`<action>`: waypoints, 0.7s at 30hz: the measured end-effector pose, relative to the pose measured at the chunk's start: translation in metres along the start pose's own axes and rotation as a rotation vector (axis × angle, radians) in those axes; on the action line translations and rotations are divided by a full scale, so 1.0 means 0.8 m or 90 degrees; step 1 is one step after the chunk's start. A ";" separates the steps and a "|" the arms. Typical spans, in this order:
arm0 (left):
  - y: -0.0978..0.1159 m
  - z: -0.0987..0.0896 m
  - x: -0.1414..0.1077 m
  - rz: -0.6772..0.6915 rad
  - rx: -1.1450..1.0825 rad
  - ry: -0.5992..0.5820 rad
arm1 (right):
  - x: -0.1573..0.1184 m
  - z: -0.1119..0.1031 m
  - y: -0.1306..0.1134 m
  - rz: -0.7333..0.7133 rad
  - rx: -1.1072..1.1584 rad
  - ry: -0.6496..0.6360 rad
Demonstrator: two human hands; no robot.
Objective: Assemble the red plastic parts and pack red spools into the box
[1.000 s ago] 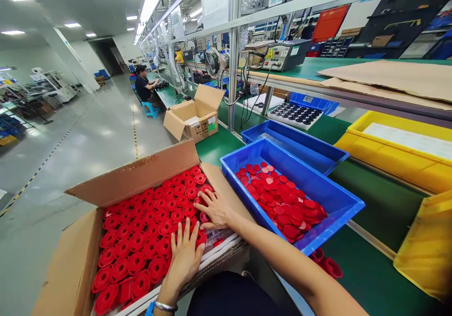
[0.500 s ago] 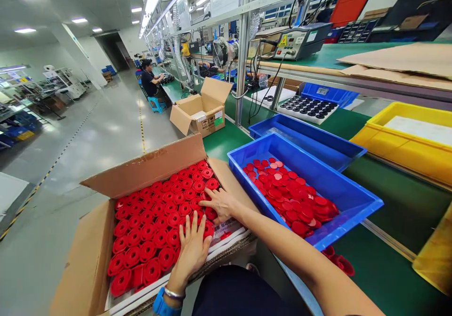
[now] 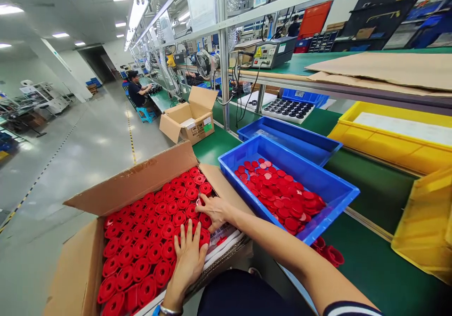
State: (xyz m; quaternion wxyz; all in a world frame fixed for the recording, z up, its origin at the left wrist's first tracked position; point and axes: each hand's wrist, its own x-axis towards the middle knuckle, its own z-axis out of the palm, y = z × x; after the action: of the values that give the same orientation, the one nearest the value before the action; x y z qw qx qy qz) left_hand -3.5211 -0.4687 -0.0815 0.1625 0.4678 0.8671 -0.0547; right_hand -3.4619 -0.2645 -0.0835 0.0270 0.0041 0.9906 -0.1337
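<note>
An open cardboard box (image 3: 82, 259) in front of me holds rows of round red plastic parts (image 3: 141, 247) with ring-shaped tops. My left hand (image 3: 189, 257) lies on the parts at the box's near right side, its fingers spread. Just beyond it, my right hand (image 3: 215, 211) reaches in over the right edge. The right fingers are bent down around a red plastic part (image 3: 205, 220) among the others; the fingertips are partly hidden. A plastic bag with printing lies under my right wrist, along the box's edge.
Right of the box, a blue bin (image 3: 330, 214) holds many flat red discs (image 3: 278, 193). Behind it stand another blue tray (image 3: 289, 137), a yellow tray (image 3: 395, 149) and a smaller open carton (image 3: 197, 130). Several red parts (image 3: 330, 255) lie beside the bin. A person (image 3: 137, 92) sits farther along the bench.
My view has turned slightly to the right. The right hand's fingers have shifted and bent more over the parts. My left hand stays spread on the parts.
</note>
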 end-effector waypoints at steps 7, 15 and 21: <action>-0.008 -0.009 0.004 -0.023 -0.224 0.047 | -0.014 -0.021 0.012 0.005 0.281 0.090; 0.064 -0.072 0.059 0.050 -0.631 0.266 | -0.070 -0.053 -0.022 0.089 1.004 0.447; 0.130 -0.113 0.111 0.261 -0.556 0.239 | -0.121 -0.059 -0.022 0.162 1.090 0.633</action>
State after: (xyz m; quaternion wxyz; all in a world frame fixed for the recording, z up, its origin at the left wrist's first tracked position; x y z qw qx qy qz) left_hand -3.5014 -0.3181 -0.0206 0.1920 0.5186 0.7136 0.4301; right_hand -3.3682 -0.2688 -0.0279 -0.3884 0.1840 0.4513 -0.7821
